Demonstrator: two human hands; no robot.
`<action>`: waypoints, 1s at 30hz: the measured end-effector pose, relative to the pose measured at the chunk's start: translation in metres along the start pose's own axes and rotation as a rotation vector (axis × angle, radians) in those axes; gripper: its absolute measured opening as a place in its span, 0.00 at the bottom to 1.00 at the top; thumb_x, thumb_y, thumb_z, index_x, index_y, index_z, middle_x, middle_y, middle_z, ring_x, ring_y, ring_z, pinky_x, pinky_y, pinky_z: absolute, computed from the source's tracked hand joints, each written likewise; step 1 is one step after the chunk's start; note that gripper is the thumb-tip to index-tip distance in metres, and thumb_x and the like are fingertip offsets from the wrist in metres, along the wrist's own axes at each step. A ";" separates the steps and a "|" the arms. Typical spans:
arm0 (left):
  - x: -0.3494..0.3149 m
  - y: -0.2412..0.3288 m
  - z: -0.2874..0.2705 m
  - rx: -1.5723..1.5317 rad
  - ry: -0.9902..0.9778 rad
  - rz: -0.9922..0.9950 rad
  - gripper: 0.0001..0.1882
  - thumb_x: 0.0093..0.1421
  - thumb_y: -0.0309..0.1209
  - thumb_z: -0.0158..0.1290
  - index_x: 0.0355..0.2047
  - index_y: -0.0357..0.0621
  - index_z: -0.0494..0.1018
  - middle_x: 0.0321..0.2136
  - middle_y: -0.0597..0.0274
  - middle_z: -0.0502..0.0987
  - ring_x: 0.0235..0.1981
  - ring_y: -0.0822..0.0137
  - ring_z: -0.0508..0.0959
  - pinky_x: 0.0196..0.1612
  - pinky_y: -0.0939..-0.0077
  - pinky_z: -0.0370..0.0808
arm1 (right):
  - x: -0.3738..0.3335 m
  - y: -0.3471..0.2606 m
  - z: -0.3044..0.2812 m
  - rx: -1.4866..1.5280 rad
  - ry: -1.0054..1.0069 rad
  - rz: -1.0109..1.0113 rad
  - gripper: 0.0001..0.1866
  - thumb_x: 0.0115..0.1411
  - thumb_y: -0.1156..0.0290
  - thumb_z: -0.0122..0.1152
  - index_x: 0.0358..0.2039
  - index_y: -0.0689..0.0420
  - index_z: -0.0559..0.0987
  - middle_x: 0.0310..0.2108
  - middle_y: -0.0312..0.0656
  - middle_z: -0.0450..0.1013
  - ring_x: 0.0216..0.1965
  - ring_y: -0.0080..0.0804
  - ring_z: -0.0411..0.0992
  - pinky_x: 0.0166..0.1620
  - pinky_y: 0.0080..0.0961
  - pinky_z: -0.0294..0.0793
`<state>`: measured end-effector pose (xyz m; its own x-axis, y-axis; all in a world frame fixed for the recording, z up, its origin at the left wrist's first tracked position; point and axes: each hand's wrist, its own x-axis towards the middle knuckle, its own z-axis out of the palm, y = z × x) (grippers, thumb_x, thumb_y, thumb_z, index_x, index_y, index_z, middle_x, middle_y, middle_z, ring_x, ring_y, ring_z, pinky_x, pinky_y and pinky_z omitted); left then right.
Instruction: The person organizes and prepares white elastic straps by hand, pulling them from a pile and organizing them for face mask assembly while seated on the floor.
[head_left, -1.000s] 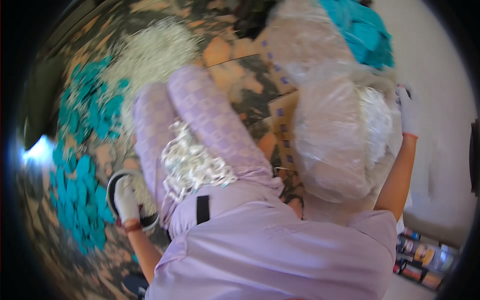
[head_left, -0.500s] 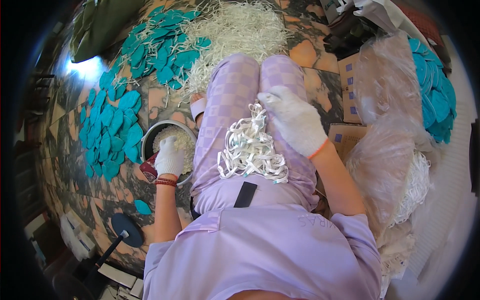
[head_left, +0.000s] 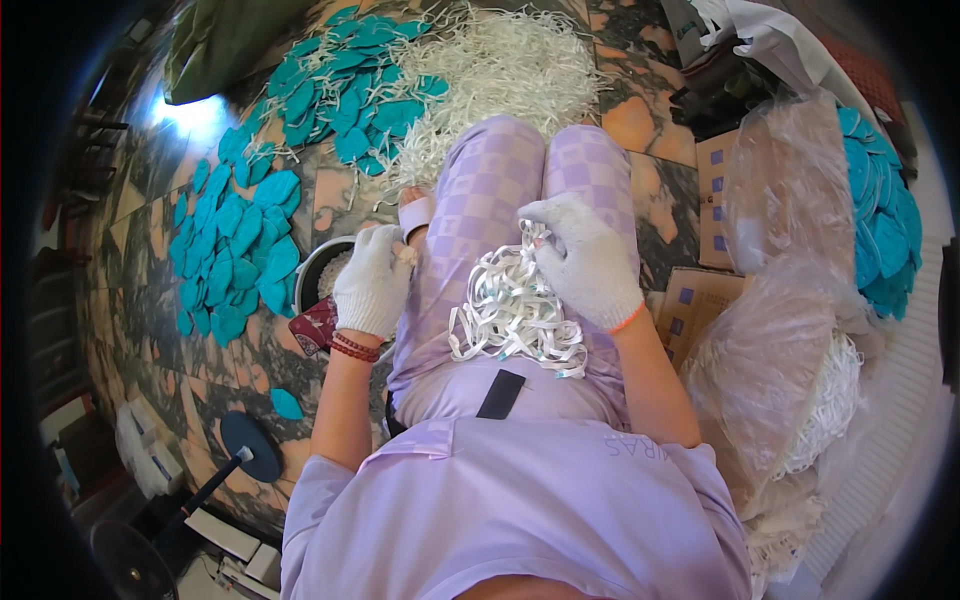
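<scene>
A tangled heap of white elastic straps (head_left: 510,315) lies on my lap, with small teal bits among the loops. My right hand (head_left: 590,262), in a white knit glove, is closed at the top of the heap and pinches the strap ends there. My left hand (head_left: 370,285), gloved too, is above the near rim of a round pot (head_left: 301,275), its fingers closed. A small pale bit shows at those fingertips, too small to name. Whitish grains or pieces lie in the pot, mostly hidden by the hand. Dark red patterned cloth (head_left: 314,328) hangs at the pot's edge.
Flat teal oval pieces (head_left: 235,250) are heaped on the marble floor to the left. Ahead spreads a large pile of white straps (head_left: 500,70). On the right stand cardboard boxes (head_left: 690,305) and plastic bags (head_left: 760,370). A round dark base (head_left: 250,447) with a pole is lower left.
My left hand has risen out of the pot toward my thigh, with a pale bit at its fingertips. My right hand stays at the heap; the whole view has shifted slightly.
</scene>
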<state>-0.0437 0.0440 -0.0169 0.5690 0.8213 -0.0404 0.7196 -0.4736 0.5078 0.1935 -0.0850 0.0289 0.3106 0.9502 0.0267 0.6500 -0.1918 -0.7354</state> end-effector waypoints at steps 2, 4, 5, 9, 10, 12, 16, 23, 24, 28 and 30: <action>0.003 0.008 -0.002 0.002 0.021 0.022 0.15 0.59 0.34 0.56 0.45 0.46 0.71 0.42 0.54 0.74 0.39 0.51 0.78 0.38 0.61 0.76 | -0.004 -0.005 -0.005 -0.123 0.046 -0.052 0.15 0.54 0.65 0.62 0.42 0.53 0.78 0.39 0.44 0.74 0.38 0.44 0.76 0.42 0.38 0.76; 0.004 0.015 -0.002 -0.048 0.025 0.011 0.14 0.59 0.34 0.56 0.45 0.46 0.71 0.42 0.54 0.74 0.39 0.50 0.78 0.38 0.60 0.76 | -0.011 -0.011 0.002 -0.223 0.024 -0.014 0.15 0.54 0.65 0.62 0.42 0.53 0.78 0.39 0.45 0.74 0.37 0.44 0.76 0.42 0.38 0.76; 0.005 0.018 -0.002 -0.048 0.027 0.011 0.14 0.59 0.34 0.56 0.45 0.46 0.71 0.42 0.54 0.74 0.39 0.50 0.78 0.38 0.60 0.76 | -0.012 -0.013 0.007 -0.324 0.002 0.027 0.16 0.53 0.65 0.63 0.42 0.53 0.78 0.39 0.45 0.73 0.36 0.45 0.77 0.41 0.38 0.76; 0.004 0.029 -0.004 -0.087 0.038 0.078 0.13 0.60 0.35 0.55 0.44 0.46 0.72 0.43 0.54 0.74 0.39 0.48 0.78 0.39 0.58 0.76 | -0.006 -0.003 0.029 -0.491 -0.019 0.100 0.16 0.53 0.65 0.62 0.43 0.54 0.78 0.38 0.45 0.74 0.35 0.46 0.77 0.39 0.36 0.77; 0.004 0.031 -0.004 -0.097 0.031 0.080 0.13 0.60 0.36 0.54 0.44 0.47 0.72 0.43 0.54 0.74 0.39 0.48 0.78 0.39 0.58 0.76 | -0.004 0.002 0.030 -0.501 -0.031 0.068 0.14 0.54 0.66 0.62 0.42 0.54 0.79 0.36 0.45 0.75 0.34 0.45 0.77 0.38 0.36 0.77; 0.004 0.035 -0.004 -0.092 0.029 0.079 0.14 0.60 0.36 0.54 0.45 0.47 0.72 0.43 0.54 0.74 0.39 0.48 0.78 0.39 0.58 0.76 | -0.006 0.011 0.031 -0.512 -0.041 0.034 0.13 0.54 0.66 0.61 0.40 0.54 0.80 0.35 0.45 0.75 0.33 0.45 0.77 0.36 0.36 0.77; 0.002 0.043 -0.016 -0.179 -0.008 0.081 0.15 0.60 0.33 0.56 0.46 0.46 0.72 0.44 0.55 0.75 0.38 0.53 0.79 0.40 0.63 0.76 | -0.016 -0.002 0.016 0.102 0.175 0.019 0.07 0.55 0.74 0.59 0.35 0.58 0.81 0.30 0.45 0.78 0.29 0.34 0.77 0.33 0.29 0.76; 0.015 0.092 -0.039 -0.746 -0.204 0.331 0.30 0.55 0.32 0.62 0.57 0.38 0.66 0.53 0.55 0.74 0.54 0.66 0.75 0.57 0.69 0.71 | -0.027 -0.053 -0.042 0.390 0.183 0.125 0.08 0.55 0.83 0.59 0.35 0.61 0.81 0.26 0.38 0.78 0.25 0.18 0.72 0.31 0.18 0.71; 0.018 0.107 -0.046 -0.767 -0.262 0.458 0.31 0.57 0.31 0.61 0.59 0.37 0.63 0.55 0.55 0.73 0.57 0.66 0.72 0.60 0.69 0.68 | -0.028 -0.058 -0.046 0.419 0.187 0.091 0.08 0.54 0.83 0.60 0.35 0.61 0.81 0.26 0.37 0.78 0.24 0.18 0.71 0.30 0.17 0.71; 0.029 0.137 -0.055 -0.728 -0.392 0.669 0.30 0.58 0.32 0.61 0.59 0.39 0.65 0.51 0.54 0.75 0.53 0.65 0.75 0.55 0.69 0.71 | -0.034 -0.074 -0.067 0.314 0.082 0.063 0.07 0.53 0.83 0.61 0.33 0.59 0.81 0.26 0.37 0.78 0.23 0.15 0.70 0.29 0.16 0.69; 0.032 0.143 -0.058 -0.599 -0.684 0.610 0.24 0.61 0.33 0.58 0.55 0.39 0.67 0.43 0.56 0.78 0.43 0.67 0.79 0.46 0.71 0.75 | -0.036 -0.071 -0.067 0.348 0.121 0.060 0.07 0.53 0.83 0.61 0.32 0.60 0.80 0.25 0.36 0.77 0.23 0.15 0.70 0.28 0.15 0.69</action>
<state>0.0546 0.0206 0.1044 0.9979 0.0632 -0.0156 0.0372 -0.3571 0.9333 0.1831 -0.1220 0.1256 0.4345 0.8997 0.0412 0.3598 -0.1315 -0.9237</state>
